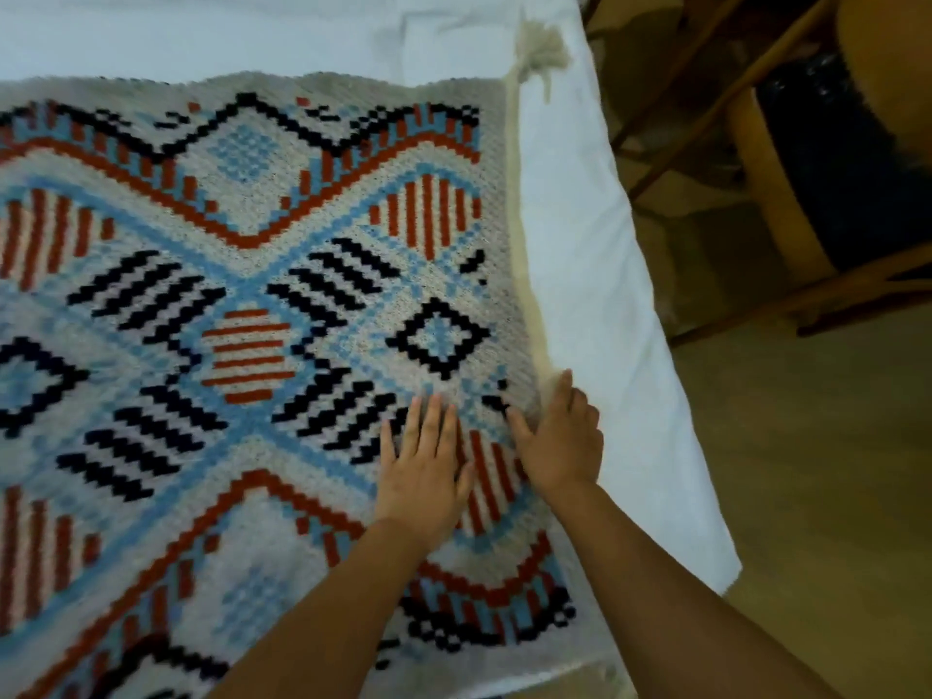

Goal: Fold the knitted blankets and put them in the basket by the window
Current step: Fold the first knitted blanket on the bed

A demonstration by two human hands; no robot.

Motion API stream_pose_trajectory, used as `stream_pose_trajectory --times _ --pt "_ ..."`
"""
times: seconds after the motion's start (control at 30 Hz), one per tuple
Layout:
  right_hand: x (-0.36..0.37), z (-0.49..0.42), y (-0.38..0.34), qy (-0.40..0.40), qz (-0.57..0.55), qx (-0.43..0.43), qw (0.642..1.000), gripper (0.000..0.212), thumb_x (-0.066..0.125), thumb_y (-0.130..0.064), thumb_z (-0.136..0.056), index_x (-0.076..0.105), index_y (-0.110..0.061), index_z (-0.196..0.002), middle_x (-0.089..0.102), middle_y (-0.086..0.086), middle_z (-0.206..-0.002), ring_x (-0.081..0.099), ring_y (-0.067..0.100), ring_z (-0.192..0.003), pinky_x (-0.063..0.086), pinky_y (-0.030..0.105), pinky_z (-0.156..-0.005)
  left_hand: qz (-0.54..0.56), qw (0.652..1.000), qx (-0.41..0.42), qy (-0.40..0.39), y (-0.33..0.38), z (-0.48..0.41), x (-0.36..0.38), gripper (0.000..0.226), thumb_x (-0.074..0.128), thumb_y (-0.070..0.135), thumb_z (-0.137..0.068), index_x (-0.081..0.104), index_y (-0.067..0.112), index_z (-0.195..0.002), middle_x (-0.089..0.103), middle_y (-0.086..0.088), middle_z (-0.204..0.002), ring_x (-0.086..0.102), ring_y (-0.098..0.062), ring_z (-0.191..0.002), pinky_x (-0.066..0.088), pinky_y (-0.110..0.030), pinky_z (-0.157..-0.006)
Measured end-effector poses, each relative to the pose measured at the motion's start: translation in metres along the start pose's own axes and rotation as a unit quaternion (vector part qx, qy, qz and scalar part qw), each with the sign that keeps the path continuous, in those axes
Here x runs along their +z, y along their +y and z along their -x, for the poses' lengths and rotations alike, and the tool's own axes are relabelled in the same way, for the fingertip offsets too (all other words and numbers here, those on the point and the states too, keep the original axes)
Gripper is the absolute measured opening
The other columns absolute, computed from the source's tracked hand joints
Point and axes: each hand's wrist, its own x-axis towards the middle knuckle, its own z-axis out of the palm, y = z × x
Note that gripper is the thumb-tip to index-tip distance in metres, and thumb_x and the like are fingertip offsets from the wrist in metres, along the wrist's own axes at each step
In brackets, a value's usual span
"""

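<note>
- Blanket (242, 305) spread flat on white sheet (595, 274), filling left and centre of frame.
- Left hand (423, 471) flat on it at lower centre, fingers straight.
- Right hand (560, 441) just beside, on cream edge (524, 274); can't tell whether gripping or only pressing.
- Edge running from tassel (537, 47), upper centre, down to lower right; closest to right hand, so probably lifted there and carried left.

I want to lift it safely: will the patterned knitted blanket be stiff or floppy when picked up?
Probably floppy: the grey, blue, red and black knitted blanket lies flat with a wavy far edge. Its chunky knit suggests moderate weight, unlikely to slip.
</note>
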Motion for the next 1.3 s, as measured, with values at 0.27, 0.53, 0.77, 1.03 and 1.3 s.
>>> stream_pose_trajectory --times 0.27,0.53,0.77,1.03,1.3 --pt "-0.005 0.064 0.067 -0.128 -0.157 0.041 0.978 0.029 0.055 -0.039 -0.089 0.042 -0.019 -0.073 0.048 -0.003 -0.073 0.050 0.020 -0.072 0.035 0.028 -0.054 0.057 0.998 -0.011 -0.018 0.062 0.085 0.032 0.070 0.024 0.051 -0.098 -0.001 0.016 -0.152 -0.003 -0.003 -0.161 -0.005 -0.023 -0.148 -0.001 -0.044 -0.120" --pt "-0.013 0.102 0.005 -0.256 -0.374 0.054 0.890 0.019 0.056 -0.021 -0.092 0.058 -0.006 -0.102 0.059 0.005 -0.079 0.057 0.022 -0.082 0.050 0.035 -0.077 0.334 0.930 -0.148 -0.028 0.085 0.126 0.020 0.054 0.049 0.059 -0.086 0.056 0.013 -0.114 0.062 -0.005 -0.108 0.061 -0.024 -0.098 0.049 -0.032 -0.080" --pt "0.005 0.142 -0.080 -0.267 -0.364 0.015 0.892 0.018 0.049 -0.022 -0.097 0.050 -0.005 -0.103 0.056 0.008 -0.084 0.059 0.020 -0.073 0.056 0.032 -0.065 0.589 0.696 -0.398 0.104 0.006 0.156 0.007 0.023 0.042 0.013 -0.095 0.058 -0.002 -0.104 0.060 -0.019 -0.095 0.055 -0.030 -0.083 0.043 -0.035 -0.072" --pt "0.054 0.208 -0.217 -0.249 -0.218 -0.159 0.930 0.030 0.043 -0.026 -0.099 0.052 -0.008 -0.077 0.054 0.013 -0.073 0.051 0.022 -0.061 0.040 0.033 -0.055 0.421 0.841 -0.314 0.131 -0.154 0.216 -0.007 0.036 0.063 0.041 -0.085 0.053 0.012 -0.104 0.063 -0.005 -0.093 0.063 -0.025 -0.086 0.047 -0.032 -0.065" --pt "0.141 0.287 -0.370 -0.251 -0.152 -0.206 0.934 0.036 0.045 -0.025 -0.098 0.037 -0.011 -0.065 0.035 0.008 -0.061 0.035 0.021 -0.052 0.031 0.034 -0.059 0.357 0.866 -0.342 0.081 -0.342 0.289 0.016 0.006 0.054 0.018 -0.084 0.052 0.013 -0.087 0.063 -0.008 -0.093 0.062 -0.027 -0.087 0.053 -0.036 -0.075"
